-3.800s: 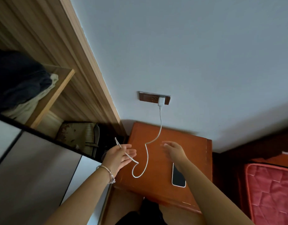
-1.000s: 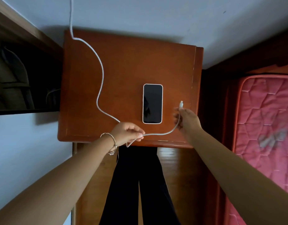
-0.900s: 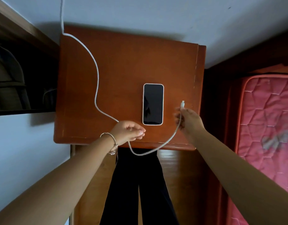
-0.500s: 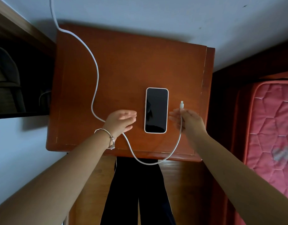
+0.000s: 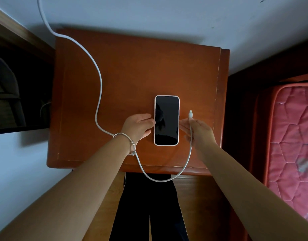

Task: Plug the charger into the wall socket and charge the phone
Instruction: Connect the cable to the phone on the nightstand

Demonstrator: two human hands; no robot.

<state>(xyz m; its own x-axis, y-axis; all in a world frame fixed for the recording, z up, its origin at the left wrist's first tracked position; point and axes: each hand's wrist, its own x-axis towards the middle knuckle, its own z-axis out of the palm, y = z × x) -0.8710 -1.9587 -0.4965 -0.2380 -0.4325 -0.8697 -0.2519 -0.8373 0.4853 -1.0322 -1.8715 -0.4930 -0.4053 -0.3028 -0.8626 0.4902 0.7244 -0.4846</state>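
Phone (image 5: 166, 120) flat, screen up, on the wooden surface (image 5: 125, 75), toward its near right. Left hand (image 5: 138, 126) spread, fingertips at the phone's left edge. Right hand (image 5: 198, 132) pinching the limp, light cable (image 5: 97, 94) just behind its plug (image 5: 190, 114). Phone probably slick, rigid: best gripped by the long edges.

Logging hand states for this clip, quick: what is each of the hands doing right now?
Left hand: open, empty, fingertips at the phone edge.
Right hand: closed on the cable just below its connector.
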